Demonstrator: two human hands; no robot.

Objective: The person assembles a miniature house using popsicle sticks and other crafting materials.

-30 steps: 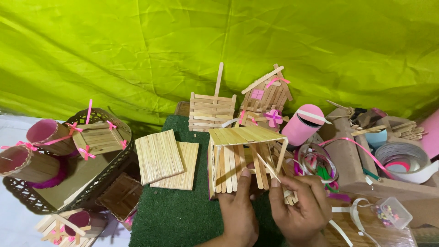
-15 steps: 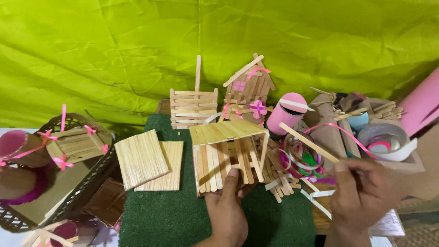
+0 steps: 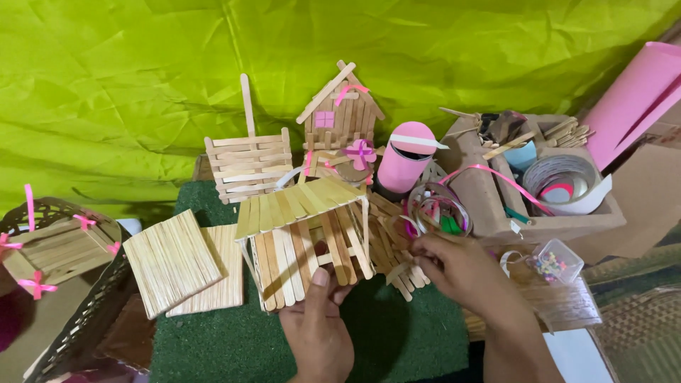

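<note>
Two bare, sleeveless forearms

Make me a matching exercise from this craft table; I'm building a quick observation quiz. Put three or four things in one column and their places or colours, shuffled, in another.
Things:
1. left hand
2. right hand
3. pink cylinder
4. flat stick panels

Places:
A. lying on the green mat, left of the house under work
B. standing behind the pile of loose sticks
C. thumb on the front wall of the unfinished stick house
D. at the loose sticks beside that house

Pairs: 1-C, 2-D, 3-B, 4-A
</note>
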